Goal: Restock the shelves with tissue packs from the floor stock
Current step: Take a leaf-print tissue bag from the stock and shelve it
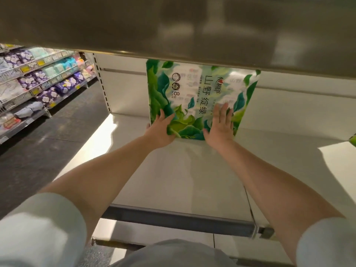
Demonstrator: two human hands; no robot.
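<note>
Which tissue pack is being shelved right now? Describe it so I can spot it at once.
Look at the white lower shelf under the grey shelf overhead. Deep on it lies the green tissue pack, with the left hand and right hand on its near edge. Its leaf print sets it apart from the purple flowered packs across the aisle.

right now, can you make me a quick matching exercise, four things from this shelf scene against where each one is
Things:
1. tissue pack
2. left hand
3. right hand
4. purple packs

Places:
A. flat on the pack's right part
B. on shelves across the aisle, far left
C. standing on the white shelf, toward its back
D. at the pack's lower left corner

Pairs: 1-C, 2-D, 3-A, 4-B
</note>
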